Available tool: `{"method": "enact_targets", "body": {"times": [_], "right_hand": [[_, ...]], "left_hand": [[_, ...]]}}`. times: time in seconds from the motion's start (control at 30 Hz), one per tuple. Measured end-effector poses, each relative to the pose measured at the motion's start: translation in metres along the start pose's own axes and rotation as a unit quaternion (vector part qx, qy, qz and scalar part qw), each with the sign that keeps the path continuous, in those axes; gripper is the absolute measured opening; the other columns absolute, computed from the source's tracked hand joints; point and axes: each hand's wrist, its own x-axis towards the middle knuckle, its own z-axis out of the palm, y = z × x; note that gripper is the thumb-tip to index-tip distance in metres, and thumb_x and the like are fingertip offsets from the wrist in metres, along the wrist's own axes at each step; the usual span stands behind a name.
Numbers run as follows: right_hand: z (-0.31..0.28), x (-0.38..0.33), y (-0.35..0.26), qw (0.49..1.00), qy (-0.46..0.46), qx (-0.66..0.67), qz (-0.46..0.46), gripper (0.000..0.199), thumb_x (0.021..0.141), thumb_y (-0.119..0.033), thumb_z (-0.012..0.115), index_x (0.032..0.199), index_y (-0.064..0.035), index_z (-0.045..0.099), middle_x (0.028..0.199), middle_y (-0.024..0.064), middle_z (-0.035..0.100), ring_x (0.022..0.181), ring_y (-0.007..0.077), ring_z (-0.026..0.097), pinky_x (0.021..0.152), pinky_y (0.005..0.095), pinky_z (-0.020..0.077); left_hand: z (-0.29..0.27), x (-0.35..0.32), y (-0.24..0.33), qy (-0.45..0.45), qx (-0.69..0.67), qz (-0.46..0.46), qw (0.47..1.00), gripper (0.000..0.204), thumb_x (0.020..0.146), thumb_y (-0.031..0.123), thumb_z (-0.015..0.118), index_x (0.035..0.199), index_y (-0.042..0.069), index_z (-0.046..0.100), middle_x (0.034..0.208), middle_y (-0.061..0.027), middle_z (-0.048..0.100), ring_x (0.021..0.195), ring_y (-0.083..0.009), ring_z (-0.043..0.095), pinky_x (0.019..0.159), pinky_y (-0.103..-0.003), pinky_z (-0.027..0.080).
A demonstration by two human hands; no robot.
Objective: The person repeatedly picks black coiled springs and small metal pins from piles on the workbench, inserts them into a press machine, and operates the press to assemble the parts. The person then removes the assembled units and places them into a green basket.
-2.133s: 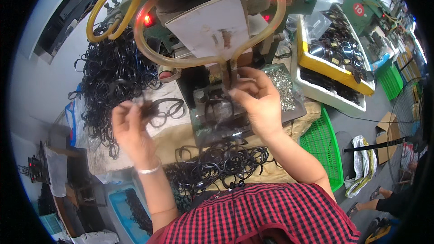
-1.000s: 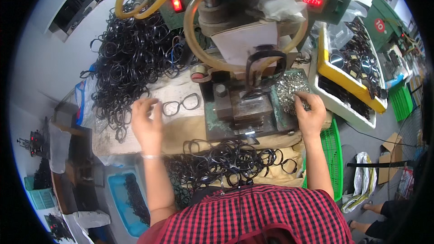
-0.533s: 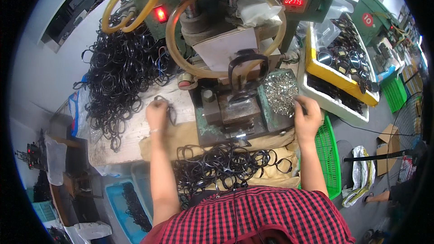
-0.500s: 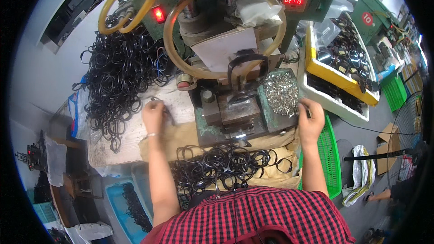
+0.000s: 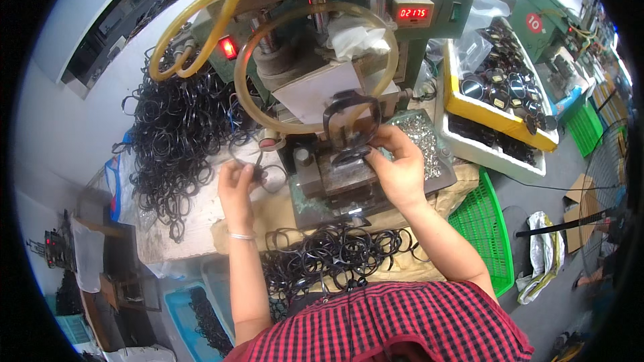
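My left hand (image 5: 236, 189) is closed on a thin black glasses frame (image 5: 274, 178), just above the light board left of the press. At the fixture (image 5: 345, 175) of the green press, a black glasses frame (image 5: 351, 121) stands on edge, tilted. My right hand (image 5: 400, 166) pinches this frame at its lower right, thumb and fingers around its edge. Part of the frame lies behind those fingers. Beside my right hand, a green metal tray holds small shiny metal bits (image 5: 420, 135).
A tangled heap of black frames (image 5: 176, 131) lies at the left. More black frames (image 5: 335, 248) rest on brown paper before me. White foam boxes (image 5: 493, 147) with dark lenses, a green basket (image 5: 486, 234) and a blue bin (image 5: 181, 308) stand around. A yellow hose (image 5: 239, 80) loops before the press.
My right hand has moved left from the metal bits to the frame at the fixture and now grips it. My left hand has shifted slightly right and down, raising a black frame.
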Motion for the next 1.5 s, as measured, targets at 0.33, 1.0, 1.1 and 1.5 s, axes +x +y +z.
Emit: {"method": "enact_targets", "body": {"times": [0.33,1.0,1.1,1.5], "right_hand": [[0.019,-0.005,-0.03,0.982,0.005,0.155,0.106,0.043,0.082,0.004,0.063,0.123,0.0046,0.051,0.108,0.0127,0.064,0.1,0.016,0.062,0.089,0.026,0.048],[-0.08,-0.007,0.062,0.841,0.084,-0.529,-0.075,0.017,0.075,-0.013,0.073,0.092,-0.0085,0.072,0.125,0.0196,0.058,0.123,0.0366,0.049,0.105,0.0442,0.0383],[-0.089,-0.005,0.063,0.833,0.074,-0.532,-0.132,0.014,0.081,-0.011,0.068,0.092,-0.0034,0.069,0.119,0.0196,0.061,0.117,0.0365,0.053,0.101,0.0418,0.0403],[-0.093,-0.011,0.061,0.901,0.134,-0.402,-0.088,0.016,0.09,-0.008,0.061,0.102,0.0012,0.066,0.097,0.0132,0.068,0.088,0.0236,0.065,0.08,0.0326,0.0499]], "left_hand": [[0.04,-0.041,0.091,0.049,-0.084,0.183,0.978,0.017,0.09,0.002,0.059,0.105,0.006,0.054,0.098,-0.0037,0.06,0.089,-0.0159,0.064,0.065,-0.027,0.055],[0.122,-0.058,0.098,-0.172,0.171,0.308,0.92,0.016,0.084,0.004,0.07,0.097,-0.001,0.063,0.091,-0.0081,0.067,0.078,-0.0123,0.063,0.07,-0.027,0.052],[0.125,-0.057,0.094,-0.156,0.178,0.327,0.915,0.02,0.083,0.007,0.071,0.1,-0.001,0.063,0.09,-0.0107,0.068,0.077,-0.0184,0.065,0.07,-0.028,0.052],[-0.123,-0.026,0.068,0.311,0.368,0.271,0.833,0.013,0.079,0.007,0.069,0.092,0.003,0.071,0.093,-0.0102,0.069,0.087,-0.0208,0.063,0.082,-0.033,0.047]]}}
